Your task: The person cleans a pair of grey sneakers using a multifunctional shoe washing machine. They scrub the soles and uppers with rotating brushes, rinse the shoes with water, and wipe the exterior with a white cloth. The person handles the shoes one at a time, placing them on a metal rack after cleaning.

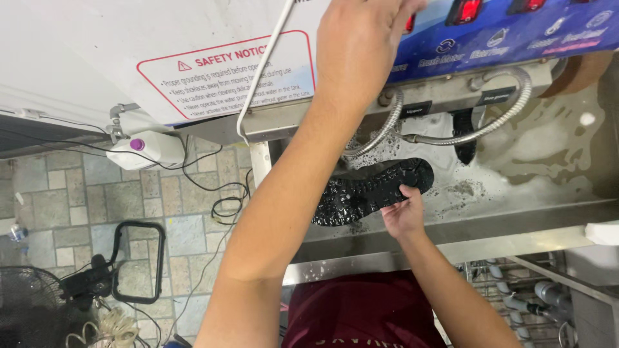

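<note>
My right hand (403, 216) grips a black shoe (367, 190) by its heel end. The shoe lies sole up over the soapy metal basin (548, 167) of a washing machine. My left hand (358, 45) is raised to the blue control panel (516, 38), by a row of red switches (465, 9). Its fingertips run past the top edge of the view. A white cable (264, 71) hangs just left of that hand.
Two flexible metal hoses (496, 125) and a black brush (463, 138) hang over the basin. A white bottle with a purple cap (148, 149) sits under the machine's white cover. On the tiled floor to the left lie black cables (225, 206), a fan (32, 309) and a black frame (138, 261).
</note>
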